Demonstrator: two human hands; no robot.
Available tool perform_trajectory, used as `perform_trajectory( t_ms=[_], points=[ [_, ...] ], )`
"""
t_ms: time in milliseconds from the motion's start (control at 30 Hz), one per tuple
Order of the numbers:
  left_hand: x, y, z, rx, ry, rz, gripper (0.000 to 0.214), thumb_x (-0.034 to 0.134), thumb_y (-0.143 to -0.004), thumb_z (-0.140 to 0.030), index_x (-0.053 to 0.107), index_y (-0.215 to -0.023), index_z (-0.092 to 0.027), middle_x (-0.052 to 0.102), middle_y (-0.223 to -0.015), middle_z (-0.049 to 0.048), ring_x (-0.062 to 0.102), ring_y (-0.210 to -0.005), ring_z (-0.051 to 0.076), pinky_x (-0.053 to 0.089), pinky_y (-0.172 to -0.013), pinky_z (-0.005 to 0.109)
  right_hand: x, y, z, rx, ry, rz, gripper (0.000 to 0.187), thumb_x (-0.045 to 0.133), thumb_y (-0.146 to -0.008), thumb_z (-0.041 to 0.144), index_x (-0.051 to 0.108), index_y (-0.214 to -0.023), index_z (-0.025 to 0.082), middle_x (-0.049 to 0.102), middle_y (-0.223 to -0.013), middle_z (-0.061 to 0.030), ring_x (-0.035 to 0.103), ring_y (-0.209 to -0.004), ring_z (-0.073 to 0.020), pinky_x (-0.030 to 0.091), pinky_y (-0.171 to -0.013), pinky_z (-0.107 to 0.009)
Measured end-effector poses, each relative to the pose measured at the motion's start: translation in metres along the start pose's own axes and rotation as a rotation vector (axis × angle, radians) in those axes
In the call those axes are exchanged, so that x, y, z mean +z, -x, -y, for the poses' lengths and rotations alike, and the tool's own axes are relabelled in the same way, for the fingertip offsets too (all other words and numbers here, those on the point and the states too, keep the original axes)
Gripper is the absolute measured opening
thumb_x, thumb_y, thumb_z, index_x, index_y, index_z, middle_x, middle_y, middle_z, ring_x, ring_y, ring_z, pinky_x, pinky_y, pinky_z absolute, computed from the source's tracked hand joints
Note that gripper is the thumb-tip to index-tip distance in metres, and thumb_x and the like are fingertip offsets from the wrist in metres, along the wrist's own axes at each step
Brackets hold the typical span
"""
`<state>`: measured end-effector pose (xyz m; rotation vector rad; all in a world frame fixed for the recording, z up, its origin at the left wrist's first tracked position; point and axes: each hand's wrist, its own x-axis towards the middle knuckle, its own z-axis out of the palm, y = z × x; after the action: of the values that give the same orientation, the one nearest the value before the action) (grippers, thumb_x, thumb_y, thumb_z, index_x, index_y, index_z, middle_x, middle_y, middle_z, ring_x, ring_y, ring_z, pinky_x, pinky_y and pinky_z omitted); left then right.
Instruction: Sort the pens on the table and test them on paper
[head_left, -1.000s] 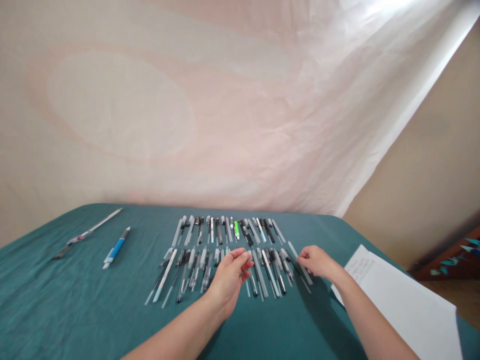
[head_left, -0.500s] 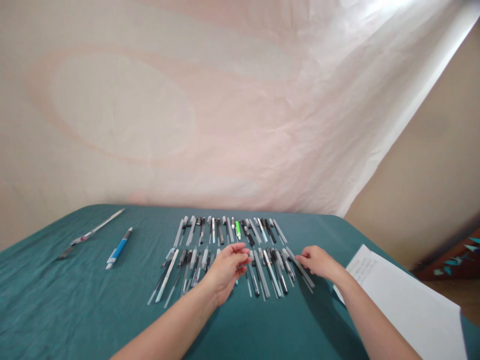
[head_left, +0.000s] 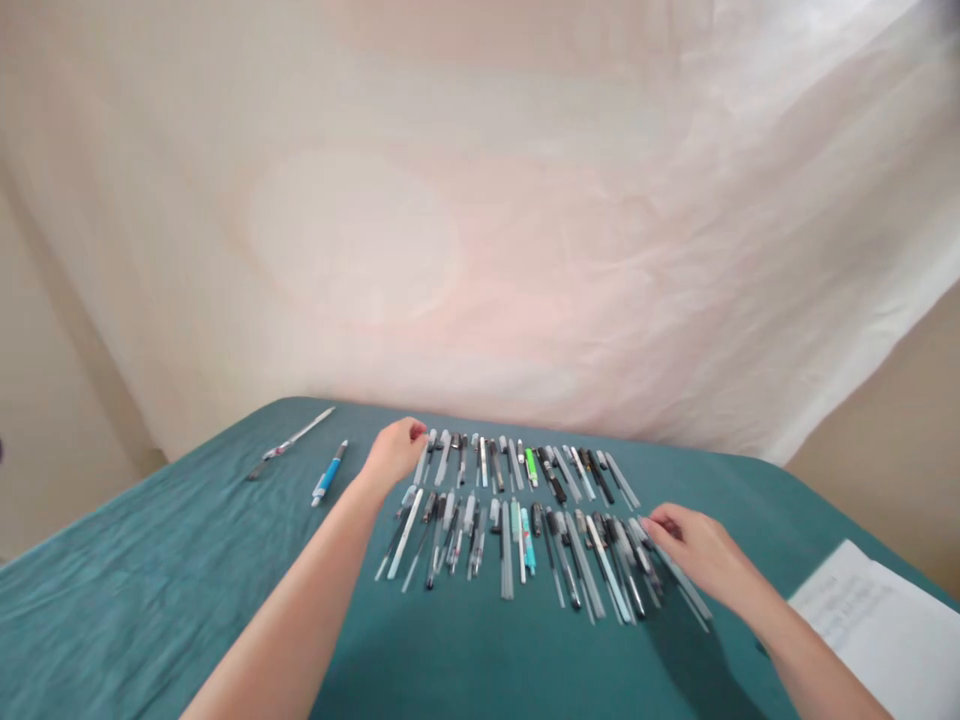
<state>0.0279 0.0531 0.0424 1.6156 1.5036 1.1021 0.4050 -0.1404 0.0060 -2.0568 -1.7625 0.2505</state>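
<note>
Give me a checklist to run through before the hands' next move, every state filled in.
1. Left hand at the left end of the far pen row: ok.
2. Right hand at the right end of the near pen row: ok.
3. Firm grip in either hand: cannot tell; blur hides the contact.
4. Even gaps in the near pen row: not ok; some pens crowd together.
5. Blue pen apart from both rows: ok, left of them.
6. Paper apart from the rows: ok, at the right.

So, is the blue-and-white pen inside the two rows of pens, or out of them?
Out: the blue-and-white pen lies on the tablecloth, left of the near row and far row, touching neither.
</note>
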Motion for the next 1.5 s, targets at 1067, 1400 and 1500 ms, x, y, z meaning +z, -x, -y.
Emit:
perform_trajectory(
  t_ms=[1067, 1400, 1500],
  points=[
    [0.061, 0.086, -0.051, 0.319, 0.19, 0.419, 0.017, 0.056, -0.073, -0.032, 0.052, -0.076, -0.016, 0.057, -0.066, -0.0018, 0.052, -0.058, 0.011, 0.039, -0.055, 0.022, 0.04, -0.07, 0.165, -0.035, -1.058, 0.064, 0.05, 0.037, -0.075, 0.064, 0.039, -0.052, 0.019, 0.036, -0.041, 0.0064, 0.034, -0.034, -0.0075, 0.028, -0.036, -0.021],
    [0.073, 0.116, -0.033, 0.026, 0.461, 0.628, 0.023, 0.058, -0.073, -0.036, 0.05, -0.076, -0.015, 0.052, -0.059, -0.0036, 0.044, -0.049, 0.007, 0.034, -0.05, 0.02, 0.046, -0.051, 0.145, -0.265, -0.618, -0.047, 0.044, 0.038, -0.083, 0.045, 0.031, -0.05, 0.018, 0.025, -0.05, 0.0057, 0.026, -0.048, -0.0077, 0.022, -0.046, -0.022],
    [0.069, 0.119, -0.031, -0.059, 0.612, 0.73, 0.024, 0.058, -0.074, -0.037, 0.051, -0.076, -0.014, 0.056, -0.066, -0.0007, 0.043, -0.05, 0.006, 0.032, -0.049, 0.019, 0.049, -0.047, 0.147, -0.285, -0.593, -0.061, 0.042, 0.036, -0.085, 0.044, 0.031, -0.051, 0.018, 0.027, -0.051, 0.0057, 0.027, -0.049, -0.0078, 0.023, -0.047, -0.022]
  ],
)
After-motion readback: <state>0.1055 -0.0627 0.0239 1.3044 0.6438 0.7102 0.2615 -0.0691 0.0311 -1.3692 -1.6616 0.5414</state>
